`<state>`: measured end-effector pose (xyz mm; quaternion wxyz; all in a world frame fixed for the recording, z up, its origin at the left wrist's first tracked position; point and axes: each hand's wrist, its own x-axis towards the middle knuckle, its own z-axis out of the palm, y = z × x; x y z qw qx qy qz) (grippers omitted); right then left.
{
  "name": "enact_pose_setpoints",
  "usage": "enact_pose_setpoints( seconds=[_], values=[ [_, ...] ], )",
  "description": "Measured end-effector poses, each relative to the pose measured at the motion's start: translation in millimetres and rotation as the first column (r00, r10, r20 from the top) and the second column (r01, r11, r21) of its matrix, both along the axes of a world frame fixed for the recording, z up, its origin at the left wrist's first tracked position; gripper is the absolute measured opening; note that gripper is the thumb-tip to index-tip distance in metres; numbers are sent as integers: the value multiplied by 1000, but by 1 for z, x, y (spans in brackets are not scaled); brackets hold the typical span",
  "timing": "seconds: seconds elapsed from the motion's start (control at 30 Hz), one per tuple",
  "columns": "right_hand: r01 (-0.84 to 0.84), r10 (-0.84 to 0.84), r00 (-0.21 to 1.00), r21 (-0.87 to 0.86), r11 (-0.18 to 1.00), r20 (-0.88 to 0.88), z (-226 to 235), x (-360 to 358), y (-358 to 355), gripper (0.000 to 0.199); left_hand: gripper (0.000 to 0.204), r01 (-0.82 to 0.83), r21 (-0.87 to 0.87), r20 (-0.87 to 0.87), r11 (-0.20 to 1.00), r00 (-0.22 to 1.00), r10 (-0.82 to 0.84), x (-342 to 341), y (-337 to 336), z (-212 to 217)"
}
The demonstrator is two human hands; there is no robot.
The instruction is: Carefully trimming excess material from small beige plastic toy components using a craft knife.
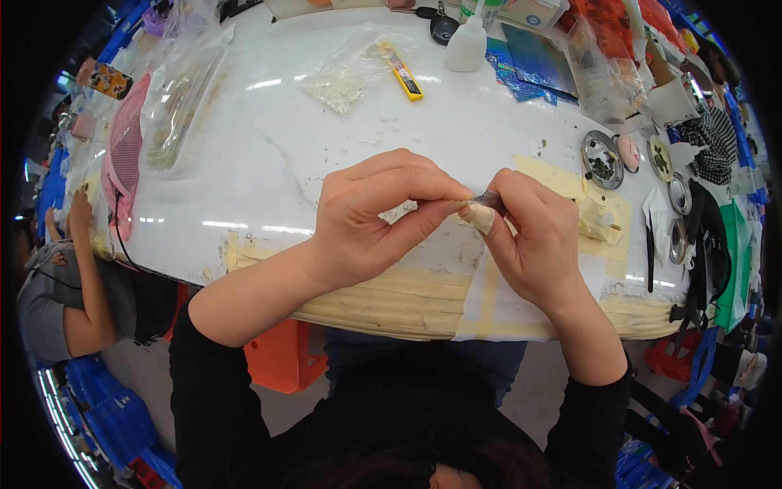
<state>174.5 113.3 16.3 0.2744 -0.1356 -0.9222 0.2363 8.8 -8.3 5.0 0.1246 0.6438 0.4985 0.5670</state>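
My left hand (371, 216) and my right hand (529, 236) meet over the front part of a white table (277, 155). Between their fingertips sits a small dark, slim piece (490, 198), pinched from both sides. My right thumb wears a wrap of beige tape (481, 217). What the dark piece is, I cannot tell; most of it is hidden by the fingers. Both forearms come up from the lower edge in black sleeves.
A clear bag of white bits (346, 77), a yellow utility knife (404, 77) and a white squeeze bottle (467, 45) lie at the back. Small round metal dishes (603, 159) stand at the right. A pink mesh pouch (122, 159) lies left, where another person (69, 285) sits.
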Motion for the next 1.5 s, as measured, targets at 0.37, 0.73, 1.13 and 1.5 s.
enact_pose_setpoints(
  seconds=[0.37, 0.73, 1.13, 1.5],
  values=[
    [-6, 6, 1000, -6, 1000, -18, -1, 0, 0, 17, 18, 9, -7, 10, 1000, 1000, -9, 0, 0, 1],
    [-44, 43, 999, -27, 999, -28, -1, 1, 0, 17, 18, 20, -1, 23, 1000, 1000, -20, 1, -2, 0],
    [-38, 38, 998, 0, 999, -48, -1, 1, 0, 12, 18, 11, 10, -1, 1000, 1000, -11, 1, -2, 0],
    [-26, 28, 998, 38, 999, -47, -1, 3, 1, 15, 17, 9, -16, 24, 1000, 1000, -9, 2, -3, 0]
  ],
)
